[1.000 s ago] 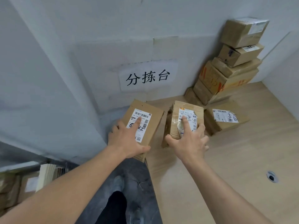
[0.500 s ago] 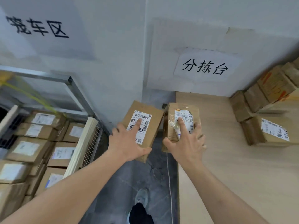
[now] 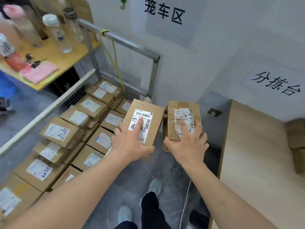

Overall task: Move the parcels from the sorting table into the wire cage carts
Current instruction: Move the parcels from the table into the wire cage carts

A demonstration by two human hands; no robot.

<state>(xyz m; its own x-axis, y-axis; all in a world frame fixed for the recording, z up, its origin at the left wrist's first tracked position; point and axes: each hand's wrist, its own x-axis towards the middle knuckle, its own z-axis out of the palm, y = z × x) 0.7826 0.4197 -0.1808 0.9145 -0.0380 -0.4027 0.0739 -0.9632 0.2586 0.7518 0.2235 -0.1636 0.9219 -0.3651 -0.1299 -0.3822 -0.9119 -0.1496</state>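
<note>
My left hand grips a flat cardboard parcel with a white barcode label, index finger laid on the label. My right hand grips a second, taped cardboard parcel the same way. Both parcels are held side by side in the air over the dark floor, between the sorting table on the right and the wire cage cart on the left. The cart holds several labelled parcels laid in rows.
A wooden shelf with bottles and a pink cloth stands at the upper left beyond the cart. More parcels sit on the table's far right. A white wall with two signs rises behind. My feet stand on grey floor.
I have turned left from the table, carrying both parcels off it. The cage cart has come fully into view; the table's parcel stack has slid out to the right edge.
</note>
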